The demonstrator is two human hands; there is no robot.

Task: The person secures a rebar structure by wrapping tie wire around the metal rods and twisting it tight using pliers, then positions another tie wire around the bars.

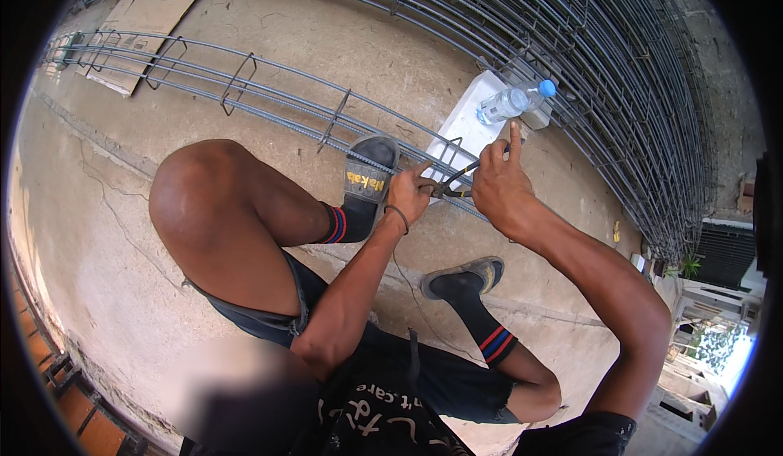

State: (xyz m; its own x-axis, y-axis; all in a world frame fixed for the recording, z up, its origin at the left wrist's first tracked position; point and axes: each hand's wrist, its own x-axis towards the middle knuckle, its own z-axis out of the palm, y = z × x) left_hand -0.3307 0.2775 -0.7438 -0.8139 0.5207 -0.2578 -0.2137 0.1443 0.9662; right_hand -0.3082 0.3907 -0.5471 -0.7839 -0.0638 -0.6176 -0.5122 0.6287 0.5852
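A long narrow rebar cage, made of thin bars and bent stirrups, runs from the far left to between my hands. My right hand grips a pair of pincers by the handles, index finger stretched out. The pincers' dark jaws are at the bars near the cage's right end. My left hand is closed at the bars beside the jaws, with one finger lying over them. Any wire in its fingers is too small to make out. My sandaled foot is against the cage, left of that hand.
Beyond the cage end, a white slab bears a clear plastic bottle. Another bottle with a blue cap stands behind it. A large stack of rebar cages curves along the far right. Flat cardboard lies at the far left on the concrete floor.
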